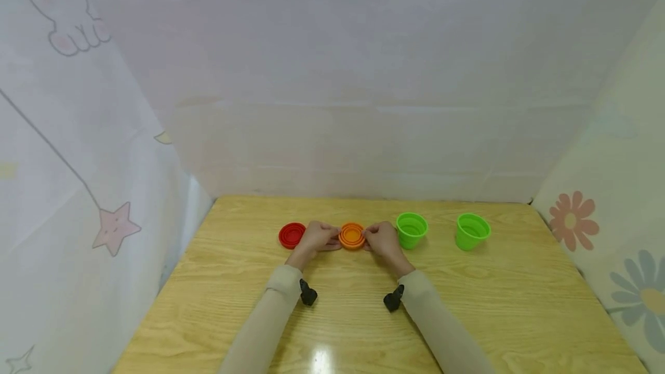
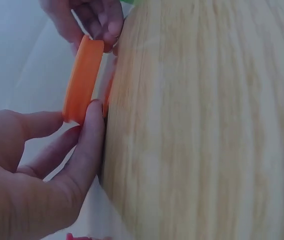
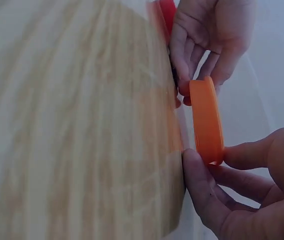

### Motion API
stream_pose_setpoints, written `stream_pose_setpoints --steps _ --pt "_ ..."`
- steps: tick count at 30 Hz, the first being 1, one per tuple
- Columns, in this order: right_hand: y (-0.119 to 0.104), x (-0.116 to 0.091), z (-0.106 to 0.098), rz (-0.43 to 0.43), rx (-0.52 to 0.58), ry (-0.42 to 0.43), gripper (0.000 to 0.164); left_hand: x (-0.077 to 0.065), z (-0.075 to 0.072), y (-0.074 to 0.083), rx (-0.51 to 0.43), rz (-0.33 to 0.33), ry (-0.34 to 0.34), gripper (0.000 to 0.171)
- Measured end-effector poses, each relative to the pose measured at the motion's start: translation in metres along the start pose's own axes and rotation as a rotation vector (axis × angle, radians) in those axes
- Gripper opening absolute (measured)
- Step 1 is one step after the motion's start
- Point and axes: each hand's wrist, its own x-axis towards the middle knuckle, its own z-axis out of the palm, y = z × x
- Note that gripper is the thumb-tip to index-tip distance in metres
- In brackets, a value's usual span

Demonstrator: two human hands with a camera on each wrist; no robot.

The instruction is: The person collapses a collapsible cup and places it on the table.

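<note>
An orange collapsible cup [image 1: 352, 236], folded flat into concentric rings, is held between both hands just over the table. My left hand [image 1: 318, 236] pinches its left edge with thumb and fingertips. On the opposite edge, my right hand [image 1: 383, 239] pinches it the same way. Seen side-on in the left wrist view, the orange cup [image 2: 83, 80] is a short disc with a narrow gap under it. The right wrist view shows the same gap below the cup [image 3: 207, 120]. Beside my left hand lies a flattened red collapsible cup [image 1: 291, 235].
Right behind my right hand stands a green collapsible cup [image 1: 411, 231], expanded and upright. Another expanded green cup [image 1: 472, 231] stands farther right. The wooden table [image 1: 358, 316] meets a pale cloth backdrop [image 1: 363, 149] at its far edge.
</note>
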Motion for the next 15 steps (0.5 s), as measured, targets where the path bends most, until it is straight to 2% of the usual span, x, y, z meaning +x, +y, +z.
stream_pose_setpoints --steps 5,9,15 --pt "-0.0008 0.0018 0.0018 -0.016 -0.131 0.000 0.023 -0.0005 0.0022 0.0024 0.161 0.041 0.070 0.024" --pt "-0.0032 0.0020 0.0019 -0.008 -0.150 0.010 0.023 -0.0002 0.0025 0.0047 0.272 0.085 0.112 0.020" --pt "-0.0066 0.0016 -0.0004 0.009 -0.183 0.001 0.026 -0.0036 0.0033 0.0054 0.297 0.101 0.115 0.018"
